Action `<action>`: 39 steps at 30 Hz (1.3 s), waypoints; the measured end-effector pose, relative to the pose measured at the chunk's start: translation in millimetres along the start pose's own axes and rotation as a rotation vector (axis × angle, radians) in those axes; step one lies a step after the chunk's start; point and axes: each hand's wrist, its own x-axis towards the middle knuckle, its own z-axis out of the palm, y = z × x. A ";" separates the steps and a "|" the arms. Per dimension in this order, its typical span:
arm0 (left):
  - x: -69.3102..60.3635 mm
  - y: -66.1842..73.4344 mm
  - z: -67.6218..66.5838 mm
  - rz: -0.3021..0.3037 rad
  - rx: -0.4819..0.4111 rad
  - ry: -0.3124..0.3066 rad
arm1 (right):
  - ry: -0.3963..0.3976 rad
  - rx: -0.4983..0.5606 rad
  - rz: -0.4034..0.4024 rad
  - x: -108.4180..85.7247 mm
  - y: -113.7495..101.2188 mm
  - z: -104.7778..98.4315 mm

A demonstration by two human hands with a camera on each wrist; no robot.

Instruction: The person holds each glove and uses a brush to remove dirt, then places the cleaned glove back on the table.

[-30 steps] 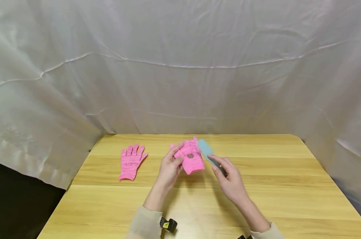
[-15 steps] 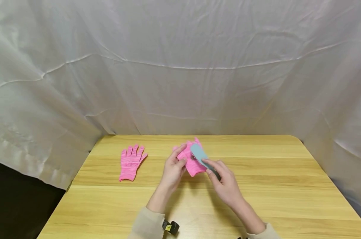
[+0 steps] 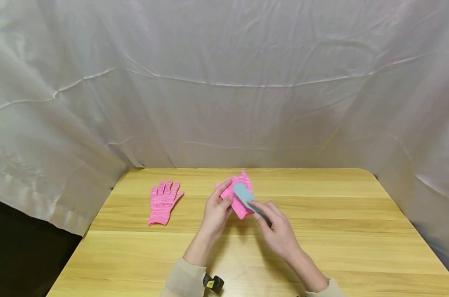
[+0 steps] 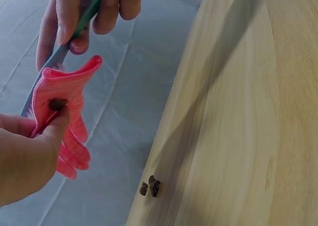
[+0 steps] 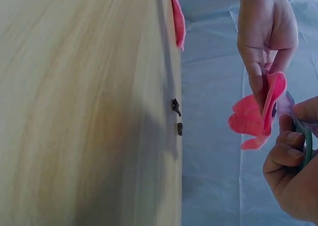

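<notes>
A pink knitted glove point(image 3: 243, 211) is pinched by my left hand point(image 3: 214, 212) above the table, its cuff toward me. My right hand point(image 3: 278, 231) grips a blue-grey brush point(image 3: 244, 193) by its dark handle, with the index finger laid along its back. The brush head lies over the glove's face, bristles toward the fabric. In the left wrist view a dark lump point(image 4: 58, 104) shows on the glove near my left thumb; from the head view the brush hides that spot. A second pink glove point(image 3: 162, 202) lies flat on the table to the left, fingers pointing away.
The wooden table point(image 3: 358, 235) spreads under both hands. Two small dark bits, one of them a crumpled piece point(image 4: 154, 186), lie on it in the wrist views. A pale grey curtain point(image 3: 224, 103) hangs behind and at both sides.
The brush has moved left from beside the glove onto its face, then slid slightly toward the cuff, covering the dark spot. My left hand and the held glove have shifted slightly right.
</notes>
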 end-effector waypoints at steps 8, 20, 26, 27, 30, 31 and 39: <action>0.2 -0.1 -0.7 0.003 -0.021 0.018 | -0.030 -0.030 0.057 -0.1 -0.6 -0.5; 1.9 1.0 -3.5 -0.001 -0.036 0.045 | -0.034 -0.068 0.090 0.7 1.0 -2.8; 2.5 0.9 -4.9 0.002 -0.028 0.051 | -0.025 -0.061 0.103 0.1 3.7 -2.9; 2.4 0.8 -5.1 0.003 -0.024 0.051 | -0.020 -0.055 0.102 0.2 4.1 -2.9; 2.0 1.1 -5.0 -0.002 -0.017 0.056 | 0.005 -0.036 0.095 0.6 4.5 -3.3; 1.7 1.0 -4.9 -0.001 -0.012 0.055 | 0.014 -0.030 0.090 0.7 4.4 -3.4; 1.5 -0.7 -2.5 -0.020 -0.013 0.046 | 0.010 -0.009 0.046 1.4 3.3 -2.9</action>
